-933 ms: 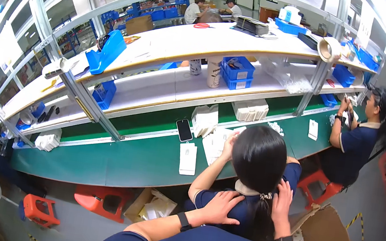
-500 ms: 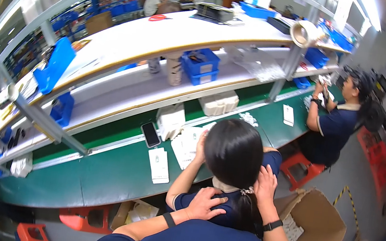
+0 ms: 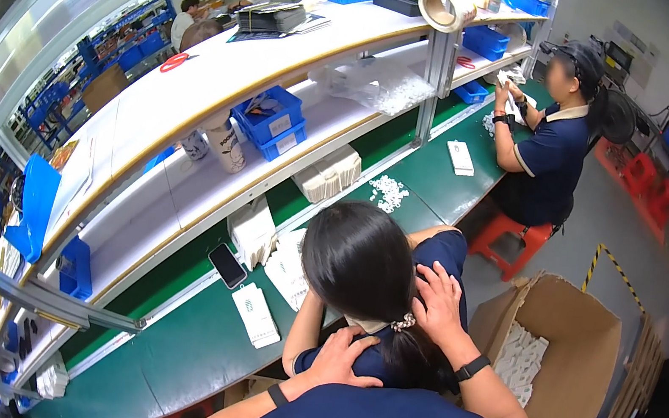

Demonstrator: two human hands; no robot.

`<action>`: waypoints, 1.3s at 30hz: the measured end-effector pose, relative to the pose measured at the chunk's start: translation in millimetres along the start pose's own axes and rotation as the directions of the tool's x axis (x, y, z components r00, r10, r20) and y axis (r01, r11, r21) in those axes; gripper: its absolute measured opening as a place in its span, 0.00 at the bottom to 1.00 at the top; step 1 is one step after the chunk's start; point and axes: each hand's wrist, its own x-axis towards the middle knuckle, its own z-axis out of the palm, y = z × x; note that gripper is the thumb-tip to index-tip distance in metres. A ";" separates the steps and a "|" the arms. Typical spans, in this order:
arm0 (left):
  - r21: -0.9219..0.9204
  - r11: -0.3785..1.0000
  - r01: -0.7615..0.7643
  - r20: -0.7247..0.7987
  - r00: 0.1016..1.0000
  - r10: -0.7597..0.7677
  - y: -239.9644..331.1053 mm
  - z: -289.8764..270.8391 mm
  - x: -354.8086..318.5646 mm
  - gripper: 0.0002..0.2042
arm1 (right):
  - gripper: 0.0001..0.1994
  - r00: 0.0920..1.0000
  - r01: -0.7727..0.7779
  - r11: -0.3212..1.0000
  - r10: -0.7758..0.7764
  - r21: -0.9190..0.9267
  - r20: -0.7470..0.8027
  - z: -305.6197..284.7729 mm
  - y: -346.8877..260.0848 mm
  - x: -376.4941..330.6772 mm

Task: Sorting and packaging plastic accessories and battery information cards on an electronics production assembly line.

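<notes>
A person [image 3: 361, 264] with dark hair tied back sits in front of me at the green workbench [image 3: 201, 366]. Across that person's left shoulder lies my left hand [image 3: 341, 359], fingers spread and thumb apart. My right hand [image 3: 437, 305] rests on the right shoulder beside the neck, its fingers stretched out. Neither holds an object. A beaded hair tie [image 3: 403, 324] sits at the ponytail between my hands. On the bench to the person's left are a white packet [image 3: 256, 316], a black phone [image 3: 227, 266] and stacked white cards [image 3: 253, 230]. The seated person's hands are hidden.
A co-worker [image 3: 553, 141] sits on a red stool [image 3: 507, 244] further right, handling small white pieces. Behind my right arm stands an open cardboard box [image 3: 570, 328] with white pieces inside. A shelf [image 3: 199, 75] above the bench carries blue bins [image 3: 272, 115] and a tape roll [image 3: 447, 7].
My view has swung right and tilted, so bench and shelf appear further left. Both my hands stay on the person's shoulders; the right one lies slightly further out from the neck.
</notes>
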 end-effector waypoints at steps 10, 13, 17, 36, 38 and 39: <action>0.034 0.999 -0.040 -0.071 0.997 0.043 9.9 16.3 -2.8 0.24 | 0.08 0.982 -0.071 0.973 0.107 0.221 -0.157 1.0 4.4 -7.5; 0.004 0.999 -0.035 -0.111 0.993 0.035 9.9 14.3 -2.7 0.24 | 0.08 0.986 -0.059 0.976 0.089 0.211 -0.140 -6.4 1.2 -6.8; -0.047 0.999 -0.022 -0.049 0.999 0.020 8.4 12.0 -4.7 0.18 | 0.09 0.990 -0.076 0.971 0.100 0.225 -0.096 -5.6 5.2 -7.4; 0.042 0.960 0.277 -0.278 0.926 -0.255 -164.0 -145.9 110.6 0.07 | 0.06 0.977 -0.111 0.980 0.138 0.165 -0.161 3.6 -1.4 -6.3; -0.041 0.976 0.214 -0.249 0.944 -0.217 -199.1 -153.2 147.3 0.08 | 0.07 0.977 -0.104 0.984 0.129 0.145 -0.172 3.6 -5.7 -4.0; -0.108 0.958 0.267 -0.206 0.936 -0.284 -213.1 -154.8 169.3 0.11 | 0.06 0.976 -0.106 0.986 0.128 0.130 -0.175 2.9 -8.2 -3.1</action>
